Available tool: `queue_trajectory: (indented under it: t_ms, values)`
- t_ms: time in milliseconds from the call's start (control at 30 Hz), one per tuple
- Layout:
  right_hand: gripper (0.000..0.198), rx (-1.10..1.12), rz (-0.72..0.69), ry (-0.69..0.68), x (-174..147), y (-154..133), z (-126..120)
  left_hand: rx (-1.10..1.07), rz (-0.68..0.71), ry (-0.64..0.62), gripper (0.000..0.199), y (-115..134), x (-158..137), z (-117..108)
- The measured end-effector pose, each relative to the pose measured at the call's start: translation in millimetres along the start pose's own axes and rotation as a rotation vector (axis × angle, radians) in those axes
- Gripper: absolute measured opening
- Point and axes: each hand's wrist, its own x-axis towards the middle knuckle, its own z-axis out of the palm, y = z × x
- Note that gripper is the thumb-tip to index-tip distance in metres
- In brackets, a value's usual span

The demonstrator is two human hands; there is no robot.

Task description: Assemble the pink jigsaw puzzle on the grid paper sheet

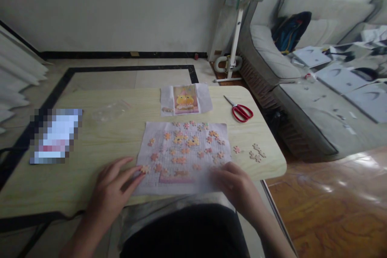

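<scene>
Between the thumb and index finger of my left hand (pixel 110 185) is a small yellowish puzzle piece (pixel 144 169), at the left edge of a white paper sheet (pixel 143 187). Over the sheet's lower right part is my right hand (pixel 237 183); motion smears its fingertips, so whatever they hold does not show. Loose orange and pink puzzle pieces (pixel 179 160) lie scattered across the sheet. A joined pink strip of puzzle (pixel 177 178) runs along its lower part. Behind it, a picture card (pixel 185 98) with yellow figures lies on another white sheet (pixel 205 98).
Red-handled scissors (pixel 242 112) lie at the table's back right. Several more pieces (pixel 256 153) rest near the right edge of the wooden table (pixel 99 141). To the left are a clear plastic bag (pixel 111 111) and a pixelated phone-like screen (pixel 57 135). A grey sofa (pixel 302 100) stands to the right.
</scene>
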Motion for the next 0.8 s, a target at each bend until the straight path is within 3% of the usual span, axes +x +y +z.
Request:
queue_trajectory:
  t_ms: [467, 800]
  values:
    - [0.024, -0.058, -0.003, -0.033, 1.9, -0.7, -2.2, -0.002, 0.032, -0.016, 0.028, -4.1, 4.5, 3.8]
    - [0.016, 0.05, 0.012, -0.07, 2.3, -0.9, -0.9, -0.049, -0.023, -0.016, 0.024, -2.6, 8.2, 5.5]
